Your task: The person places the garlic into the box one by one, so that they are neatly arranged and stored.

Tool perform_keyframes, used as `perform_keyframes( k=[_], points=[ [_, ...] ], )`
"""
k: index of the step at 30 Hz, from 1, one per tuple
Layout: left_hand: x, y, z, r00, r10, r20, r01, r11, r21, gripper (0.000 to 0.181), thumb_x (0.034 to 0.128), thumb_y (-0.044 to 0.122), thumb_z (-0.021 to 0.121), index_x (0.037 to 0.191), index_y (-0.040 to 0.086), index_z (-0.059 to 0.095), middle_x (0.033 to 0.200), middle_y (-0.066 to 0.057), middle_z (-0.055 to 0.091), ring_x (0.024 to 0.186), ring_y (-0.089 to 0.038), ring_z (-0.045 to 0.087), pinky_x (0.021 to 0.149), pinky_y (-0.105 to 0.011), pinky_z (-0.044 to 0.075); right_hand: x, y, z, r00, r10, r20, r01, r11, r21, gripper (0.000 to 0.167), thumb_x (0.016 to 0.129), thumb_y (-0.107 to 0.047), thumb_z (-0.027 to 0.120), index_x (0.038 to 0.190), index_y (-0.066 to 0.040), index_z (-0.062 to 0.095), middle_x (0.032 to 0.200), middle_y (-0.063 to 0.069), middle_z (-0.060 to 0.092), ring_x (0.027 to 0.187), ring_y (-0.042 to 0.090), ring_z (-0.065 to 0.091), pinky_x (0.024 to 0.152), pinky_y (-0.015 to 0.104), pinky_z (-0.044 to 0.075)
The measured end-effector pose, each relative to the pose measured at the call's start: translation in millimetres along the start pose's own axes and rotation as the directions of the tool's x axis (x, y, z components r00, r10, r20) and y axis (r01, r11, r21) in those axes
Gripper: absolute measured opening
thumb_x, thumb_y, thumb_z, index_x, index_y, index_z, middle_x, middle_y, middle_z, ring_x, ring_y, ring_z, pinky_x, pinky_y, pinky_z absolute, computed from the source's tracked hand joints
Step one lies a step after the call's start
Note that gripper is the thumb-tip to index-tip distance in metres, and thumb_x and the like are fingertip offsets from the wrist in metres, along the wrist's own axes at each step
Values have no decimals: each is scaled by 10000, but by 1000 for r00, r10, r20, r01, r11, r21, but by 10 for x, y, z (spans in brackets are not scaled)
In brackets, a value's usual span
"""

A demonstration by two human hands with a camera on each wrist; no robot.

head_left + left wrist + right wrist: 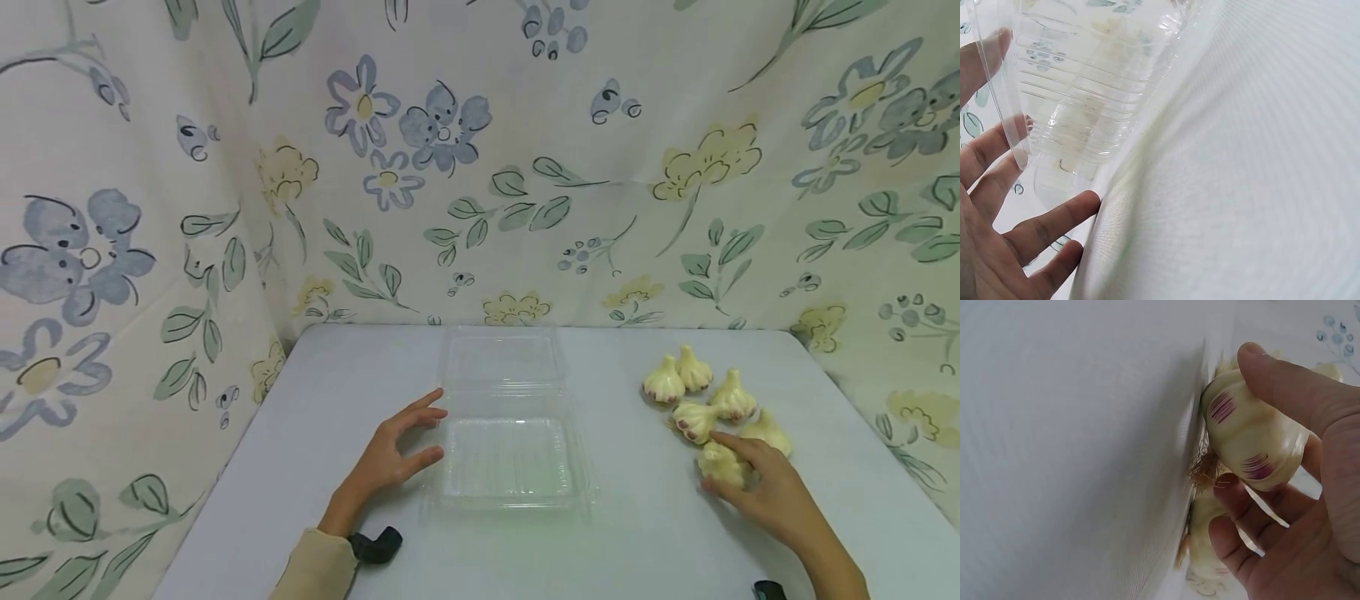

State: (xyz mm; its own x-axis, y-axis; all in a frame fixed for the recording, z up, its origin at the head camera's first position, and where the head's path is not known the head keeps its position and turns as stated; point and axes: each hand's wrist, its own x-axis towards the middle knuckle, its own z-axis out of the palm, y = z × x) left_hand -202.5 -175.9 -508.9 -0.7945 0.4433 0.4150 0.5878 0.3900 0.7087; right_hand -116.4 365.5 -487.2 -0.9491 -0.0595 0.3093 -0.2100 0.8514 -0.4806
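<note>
White table [637, 542] with flowery cloth [480, 275] hung around it, kinda cute. Right hand [772, 492] grips a garlic bulb [722, 465], left hand [388, 450]'s spread wide by a clear box [510, 462].

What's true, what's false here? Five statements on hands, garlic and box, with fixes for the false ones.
1. The right hand grips a garlic bulb. True.
2. The left hand is at the left side of the clear box. True.
3. The box's lid is closed. False: the lid is open, folded back on the far side.
4. Two bulbs lie in the box. False: it is empty.
5. Six bulbs show in the head view, counting the gripped one. True.
</note>
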Motion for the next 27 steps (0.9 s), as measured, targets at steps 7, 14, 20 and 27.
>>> perform_keyframes(
  k=[7, 14, 20, 27],
  points=[
    [-11, 4, 3, 1000, -2, -4, 2, 1000, 7, 487, 873, 202, 792, 1324, 87, 649, 1598, -52, 461, 1142, -256, 700, 1088, -498, 476, 2, -74, -35, 998, 68, 1, -68, 998, -5, 705, 739, -282, 924, 1349, -88, 629, 1253, 233, 660, 953, 147, 594, 703, 219, 424],
    [-11, 0, 4, 1000, -5, 5, 4, 1000, 13, 491, 882, 216, 789, 1334, 95, 642, 1607, -36, 450, 1150, -257, 697, 1101, -468, 469, 82, -208, -29, 997, 61, -52, -57, 995, 80, 645, 788, -256, 896, 1351, -162, 595, 1227, -7, 649, 825, -100, 479, 624, 172, 436],
    [-14, -9, 0, 1000, -7, 10, 7, 1000, 18, 496, 881, 217, 791, 1338, 97, 638, 1611, -29, 445, 1152, -247, 697, 1112, -450, 461, 168, -348, 44, 996, -3, -93, 19, 985, 172, 568, 798, -170, 883, 1305, -141, 627, 1193, -285, 523, 850, -77, 520, 668, 136, 451],
    [-6, -12, 5, 1000, 10, 6, -10, 1000, 11, 490, 889, 217, 790, 1338, 93, 635, 1611, -39, 442, 1142, -243, 689, 1087, -419, 477, 285, -481, 136, 996, -24, -83, 40, 980, 194, 576, 808, -143, 872, 1333, -126, 635, 1219, -18, 558, 815, 4, 497, 673, 159, 464]
  ],
)
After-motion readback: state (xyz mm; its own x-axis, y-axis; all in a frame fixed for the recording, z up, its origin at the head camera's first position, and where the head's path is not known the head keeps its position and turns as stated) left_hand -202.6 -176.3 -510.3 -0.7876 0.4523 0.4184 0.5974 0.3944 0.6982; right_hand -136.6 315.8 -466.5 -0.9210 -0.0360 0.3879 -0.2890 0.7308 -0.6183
